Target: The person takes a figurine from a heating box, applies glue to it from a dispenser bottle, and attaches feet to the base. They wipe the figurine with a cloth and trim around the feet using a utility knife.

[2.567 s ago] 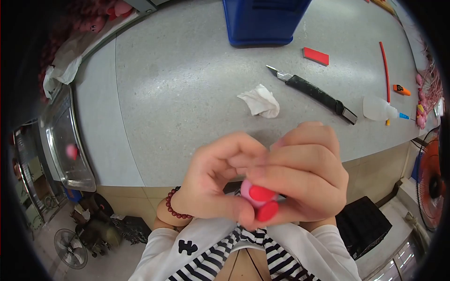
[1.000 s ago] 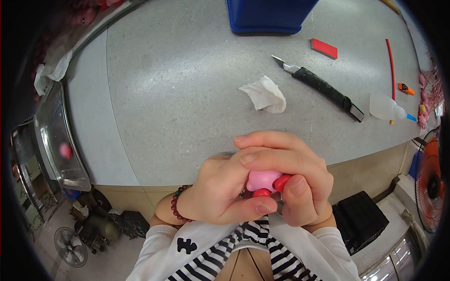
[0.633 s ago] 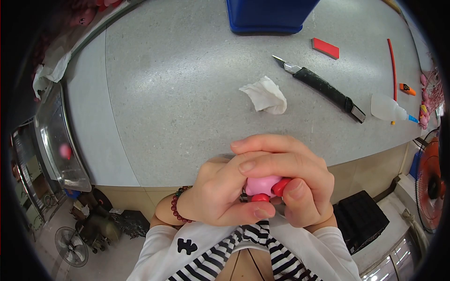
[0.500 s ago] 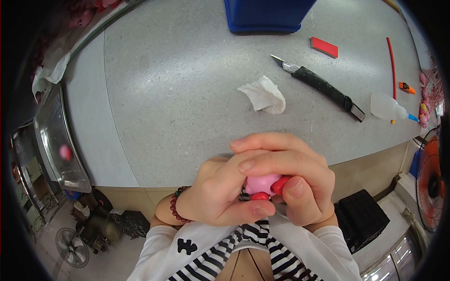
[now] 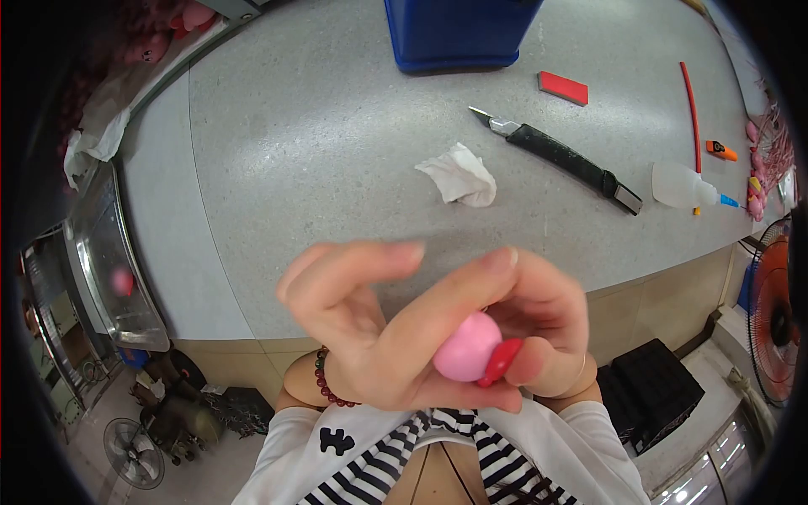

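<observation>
A small round pink figure (image 5: 468,347) with red feet is held up in front of my chest, at the near edge of the table. My left hand (image 5: 370,337) pinches it from the left between thumb and index finger, its other fingers lifted away. On the right, my right hand (image 5: 551,328) curls round the figure, its thumb pressed by the red foot (image 5: 502,362). Part of the figure's far side is hidden by the fingers. Beyond my hands lies a crumpled white tissue (image 5: 461,177).
A black-handled craft knife (image 5: 564,156) lies with its blade out. A red block (image 5: 563,88), a blue bin (image 5: 459,34), a clear squeeze bottle (image 5: 677,185), a red rod (image 5: 692,109) and an orange marker cap (image 5: 721,151) are also on the table. A metal tray (image 5: 105,252) sits at left.
My hands have turned the pink figure, so more of its round body shows. The left fingers have lifted off from over the right hand. The view has shifted slightly.
</observation>
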Available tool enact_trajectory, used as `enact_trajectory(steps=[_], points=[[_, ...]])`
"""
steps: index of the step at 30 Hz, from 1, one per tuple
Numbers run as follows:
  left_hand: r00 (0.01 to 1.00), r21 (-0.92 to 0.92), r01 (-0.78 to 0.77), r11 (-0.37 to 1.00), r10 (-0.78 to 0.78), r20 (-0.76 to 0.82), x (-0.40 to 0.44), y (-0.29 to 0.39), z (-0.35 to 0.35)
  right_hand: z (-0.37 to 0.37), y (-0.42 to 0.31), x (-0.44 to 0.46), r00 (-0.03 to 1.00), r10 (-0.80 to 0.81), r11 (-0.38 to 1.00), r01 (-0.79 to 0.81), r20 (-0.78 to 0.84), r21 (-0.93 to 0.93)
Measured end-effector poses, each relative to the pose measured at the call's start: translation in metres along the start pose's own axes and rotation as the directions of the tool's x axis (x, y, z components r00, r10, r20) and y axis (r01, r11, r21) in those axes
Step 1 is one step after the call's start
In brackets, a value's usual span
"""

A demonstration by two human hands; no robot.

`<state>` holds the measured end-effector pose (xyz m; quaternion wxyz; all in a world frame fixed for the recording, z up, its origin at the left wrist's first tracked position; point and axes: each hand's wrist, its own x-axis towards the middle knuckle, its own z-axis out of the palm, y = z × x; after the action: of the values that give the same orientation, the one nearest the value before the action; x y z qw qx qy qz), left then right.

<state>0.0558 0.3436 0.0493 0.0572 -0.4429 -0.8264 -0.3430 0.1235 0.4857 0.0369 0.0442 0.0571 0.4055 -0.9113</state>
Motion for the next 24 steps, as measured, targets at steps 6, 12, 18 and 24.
enact_trajectory(steps=[6, 12, 18, 24], points=[[0.937, -0.555, -0.062, 0.829, -0.144, -0.319, 0.008, 0.013, 0.039, 0.001, 0.008, 0.006, 0.993, -0.115, 0.993, 0.115, -0.001, 0.01], [0.983, -0.653, -0.099, 0.751, -0.027, -0.18, -0.004, -0.003, 0.036, -0.003, 0.0, -0.006, 0.996, -0.086, 0.981, 0.087, 0.012, -0.174], [0.991, -0.694, -0.089, 0.714, -0.008, -0.135, -0.003, 0.0, 0.039, -0.003, 0.0, -0.009, 0.988, -0.15, 0.928, 0.152, 0.03, -0.341], [0.994, -0.722, -0.095, 0.685, 0.025, -0.107, 0.0, -0.01, 0.039, 0.002, 0.015, -0.008, 0.95, -0.288, 0.954, 0.274, -0.118, -0.125]])
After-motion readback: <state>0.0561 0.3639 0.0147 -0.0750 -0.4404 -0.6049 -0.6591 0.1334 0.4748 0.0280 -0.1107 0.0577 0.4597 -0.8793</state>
